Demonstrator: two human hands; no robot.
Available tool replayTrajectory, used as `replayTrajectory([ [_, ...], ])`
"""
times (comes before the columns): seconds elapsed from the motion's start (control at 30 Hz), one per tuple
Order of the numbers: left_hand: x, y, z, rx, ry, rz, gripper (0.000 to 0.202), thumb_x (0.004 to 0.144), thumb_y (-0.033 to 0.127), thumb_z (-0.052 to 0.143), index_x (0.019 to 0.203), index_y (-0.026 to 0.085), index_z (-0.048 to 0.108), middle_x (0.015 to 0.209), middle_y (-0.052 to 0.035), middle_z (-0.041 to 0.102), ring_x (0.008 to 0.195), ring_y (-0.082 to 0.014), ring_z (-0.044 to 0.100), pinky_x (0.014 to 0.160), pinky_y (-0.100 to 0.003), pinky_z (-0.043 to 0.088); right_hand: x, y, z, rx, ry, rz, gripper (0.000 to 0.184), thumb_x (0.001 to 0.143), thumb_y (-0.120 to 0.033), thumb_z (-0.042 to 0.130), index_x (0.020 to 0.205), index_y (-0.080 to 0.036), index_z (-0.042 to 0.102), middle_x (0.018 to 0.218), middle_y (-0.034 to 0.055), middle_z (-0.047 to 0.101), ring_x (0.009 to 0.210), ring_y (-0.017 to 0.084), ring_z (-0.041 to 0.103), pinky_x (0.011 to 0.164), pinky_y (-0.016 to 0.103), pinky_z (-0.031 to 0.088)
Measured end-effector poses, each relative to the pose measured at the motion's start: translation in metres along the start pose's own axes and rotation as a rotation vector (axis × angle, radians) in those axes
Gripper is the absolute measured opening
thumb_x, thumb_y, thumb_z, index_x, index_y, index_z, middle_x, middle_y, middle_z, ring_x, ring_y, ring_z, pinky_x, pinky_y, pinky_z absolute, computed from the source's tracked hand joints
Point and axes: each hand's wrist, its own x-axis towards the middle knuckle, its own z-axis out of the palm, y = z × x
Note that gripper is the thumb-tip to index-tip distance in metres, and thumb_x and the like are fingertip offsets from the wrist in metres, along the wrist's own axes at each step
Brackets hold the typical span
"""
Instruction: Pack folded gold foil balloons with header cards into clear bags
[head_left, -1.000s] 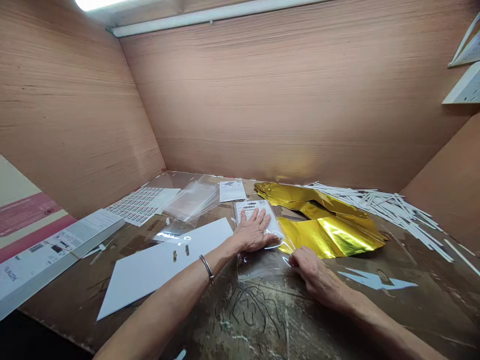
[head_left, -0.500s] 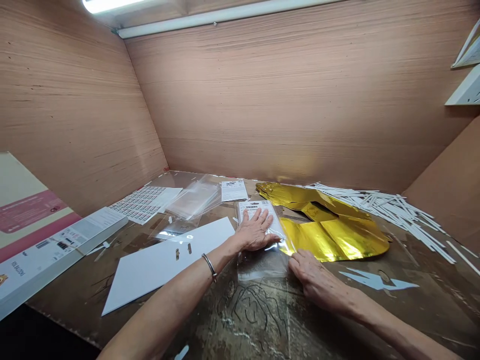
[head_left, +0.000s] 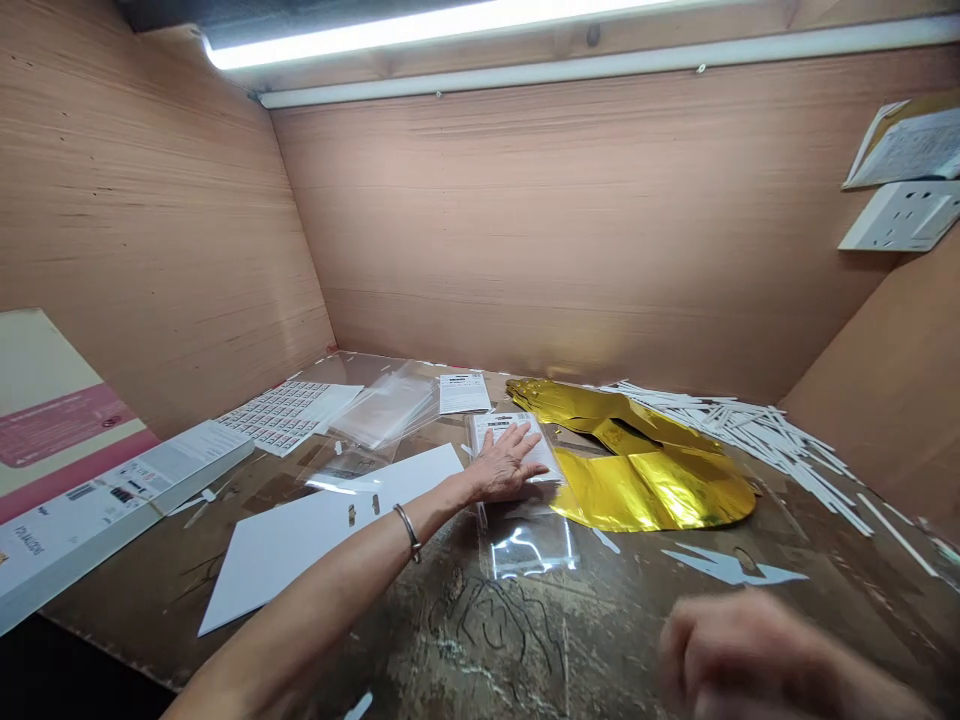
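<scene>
My left hand (head_left: 504, 464) lies flat with fingers apart on a printed barcode card (head_left: 511, 435) inside a clear plastic bag (head_left: 534, 547). The bag's lower end extends toward me on the scarred brown tabletop (head_left: 480, 620), with nothing on it. Crumpled gold foil (head_left: 649, 488) lies just right of the bag, touching its edge. My right hand (head_left: 739, 650) is motion-blurred near the bottom right of the view, apart from the bag and foil. Its fingers look curled, but I cannot make out whether it holds anything.
A white board with small slots (head_left: 322, 540) lies left of my left forearm. Further back are a sticker sheet (head_left: 279, 415), loose clear bags (head_left: 386, 412) and a printed paper (head_left: 465, 393). White paper strips (head_left: 757, 435) are heaped at right. A flat printed box (head_left: 112, 500) sits at left.
My right hand has left the bag's lower edge and moved toward me and rightward, blurring. The bag's lower end now lies uncovered. My left hand remains on the card.
</scene>
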Motion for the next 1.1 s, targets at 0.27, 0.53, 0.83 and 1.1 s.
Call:
replayTrajectory([
  [0.27, -0.078, -0.013, -0.035, 0.251, 0.041, 0.516, 0.057, 0.078, 0.011, 0.04, 0.131, 0.017, 0.022, 0.139, -0.0166, 0.02, 0.129, -0.0246, 0.012, 0.102, -0.051, 0.011, -0.001, 0.129, 0.005, -1.032, 0.602, 0.191, 0.057, 0.076, -0.006, 0.04, 0.129, -0.026, 0.033, 0.14, 0.0109, 0.02, 0.124, 0.03, 0.026, 0.095, 0.053, 0.027],
  [0.53, -0.096, -0.008, -0.012, 0.255, 0.086, 0.601, 0.033, 0.083, 0.016, 0.04, 0.114, 0.022, 0.047, 0.136, -0.012, 0.028, 0.126, -0.0247, 0.022, 0.102, -0.046, 0.02, 0.076, 0.104, 0.017, -0.685, 0.353, -0.265, 0.028, 0.082, -0.022, 0.047, 0.107, -0.032, 0.055, 0.132, 0.0047, 0.039, 0.122, 0.02, 0.031, 0.095, 0.043, 0.035],
  [0.83, -0.097, 0.001, -0.007, -0.283, 0.454, 0.369, 0.032, 0.082, 0.016, 0.037, 0.109, 0.023, 0.053, 0.138, -0.008, 0.026, 0.122, -0.0224, 0.032, 0.095, -0.041, 0.035, 0.081, 0.094, 0.015, -0.009, 0.709, -0.132, 0.022, 0.082, -0.02, 0.044, 0.094, -0.025, 0.061, 0.118, 0.0054, 0.054, 0.114, 0.022, 0.044, 0.096, 0.044, 0.035],
  [1.1, -0.065, 0.036, -0.044, -0.677, 0.849, 0.154, 0.025, 0.085, 0.019, 0.039, 0.099, 0.02, 0.059, 0.099, -0.0053, 0.064, 0.098, -0.0188, 0.056, 0.089, -0.037, 0.041, 0.102, 0.06, -0.008, 0.319, 1.102, -0.149, 0.014, 0.084, -0.021, 0.041, 0.085, -0.024, 0.055, 0.104, 0.0018, 0.062, 0.112, 0.02, 0.045, 0.102, 0.043, 0.024],
])
